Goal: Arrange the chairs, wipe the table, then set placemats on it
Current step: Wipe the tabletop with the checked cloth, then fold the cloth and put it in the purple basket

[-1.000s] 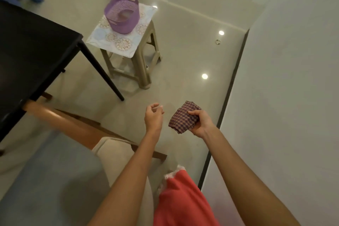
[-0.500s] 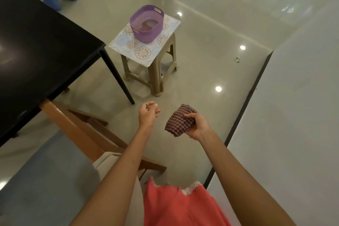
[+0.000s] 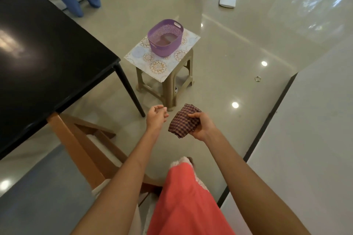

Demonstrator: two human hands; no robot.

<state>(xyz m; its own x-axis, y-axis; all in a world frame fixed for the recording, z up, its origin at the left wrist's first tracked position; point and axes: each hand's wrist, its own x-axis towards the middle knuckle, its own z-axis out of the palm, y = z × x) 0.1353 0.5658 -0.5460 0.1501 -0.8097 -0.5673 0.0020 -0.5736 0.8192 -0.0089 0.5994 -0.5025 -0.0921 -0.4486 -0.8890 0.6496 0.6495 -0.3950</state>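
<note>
The folded checked cloth (image 3: 183, 120) is gripped in the right hand (image 3: 202, 126), held above the floor just off the near right corner of the black counter (image 3: 47, 59); the left hand (image 3: 156, 116) beside it is loosely curled, holding nothing; a wooden chair (image 3: 82, 145) sits tucked under the counter's near edge; beyond, a purple basket (image 3: 165, 37) rests on patterned placemats (image 3: 158, 65) atop a stool (image 3: 170, 86).

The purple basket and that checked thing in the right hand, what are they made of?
The purple basket looks like moulded plastic, matte: its walls are pierced with rows of small holes and a handle slot. The checked cloth, held by the right hand, looks like soft woven fabric, probably cotton: it folds and bunches.
</note>
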